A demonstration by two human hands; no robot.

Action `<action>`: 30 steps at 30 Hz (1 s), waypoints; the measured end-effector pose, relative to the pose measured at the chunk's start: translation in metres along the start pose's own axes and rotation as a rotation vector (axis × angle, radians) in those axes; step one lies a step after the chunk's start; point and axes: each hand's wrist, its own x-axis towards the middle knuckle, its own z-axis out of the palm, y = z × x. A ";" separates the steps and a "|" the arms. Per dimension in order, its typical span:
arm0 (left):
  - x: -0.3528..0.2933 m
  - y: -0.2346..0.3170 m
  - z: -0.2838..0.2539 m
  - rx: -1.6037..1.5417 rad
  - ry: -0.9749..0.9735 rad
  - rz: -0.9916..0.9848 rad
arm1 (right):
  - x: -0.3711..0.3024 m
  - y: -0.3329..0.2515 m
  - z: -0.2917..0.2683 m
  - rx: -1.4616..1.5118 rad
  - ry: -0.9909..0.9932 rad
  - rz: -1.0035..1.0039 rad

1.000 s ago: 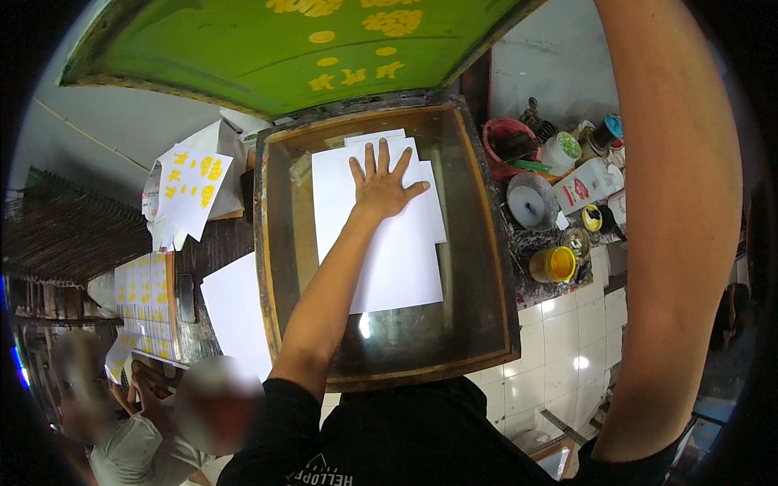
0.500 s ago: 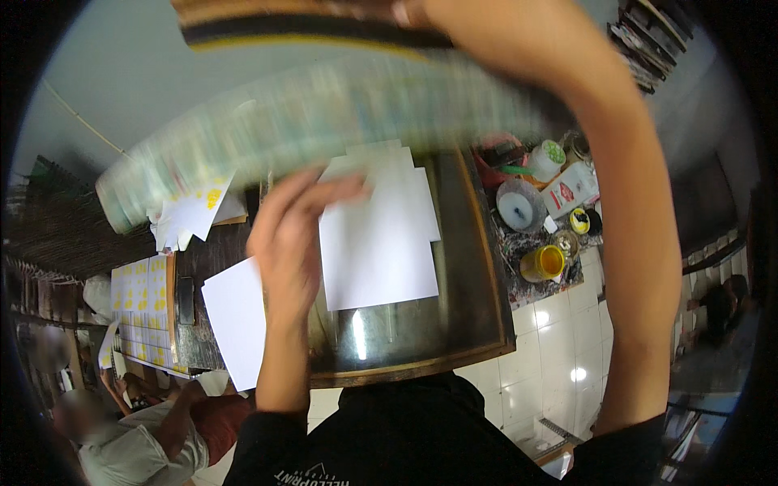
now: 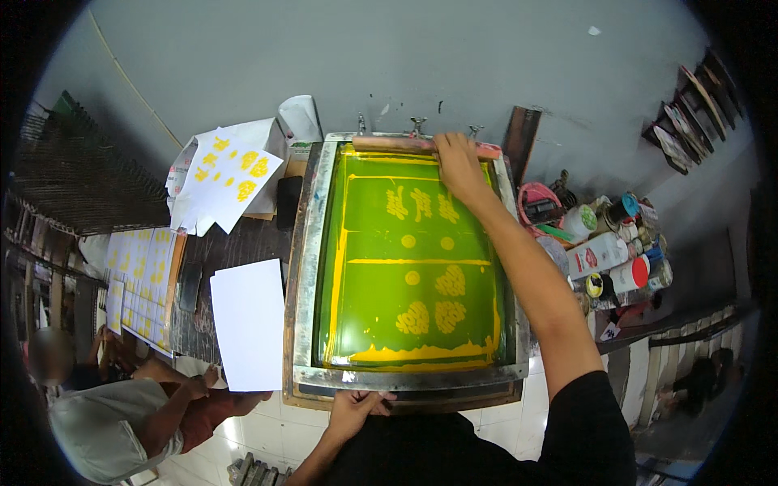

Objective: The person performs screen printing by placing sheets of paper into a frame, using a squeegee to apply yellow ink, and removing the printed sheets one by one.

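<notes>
A silk-screen printing frame (image 3: 306, 283) lies flat before me, its green mesh (image 3: 373, 300) streaked with yellow ink and marked with yellow letter-like shapes and dots. Across the far end of the mesh rests a wooden-handled squeegee (image 3: 389, 144). My right hand (image 3: 460, 166) is closed over the squeegee's handle, right of its middle. At the near edge of the frame, my left hand (image 3: 353, 411) has its fingers curled against the metal bar, partly hidden beneath it. Whatever lies under the mesh is hidden.
White blank sheets (image 3: 250, 324) lie left of the frame. Beyond them, yellow-printed sheets (image 3: 235, 174) rest on a box. Ink jars and bottles (image 3: 600, 255) crowd the right side. Another person (image 3: 138, 421) sits at lower left near a rack of printed sheets (image 3: 142, 283).
The raised, blurred screen has come down flat over the white paper. My right hand has brought the squeegee down onto its far end; my left hand has moved from the paper to the near edge.
</notes>
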 end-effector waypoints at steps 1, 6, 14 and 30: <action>0.001 -0.001 -0.003 -0.005 0.010 -0.041 | -0.001 -0.004 0.009 0.017 -0.006 -0.007; 0.003 -0.003 -0.009 -0.036 0.013 -0.016 | -0.018 -0.014 0.012 -0.017 -0.045 -0.179; 0.004 -0.016 -0.014 0.071 0.056 0.008 | -0.012 -0.001 0.017 -0.033 0.021 -0.362; 0.006 -0.018 -0.013 -0.081 0.070 0.017 | -0.010 0.017 0.031 -0.029 -0.040 -0.342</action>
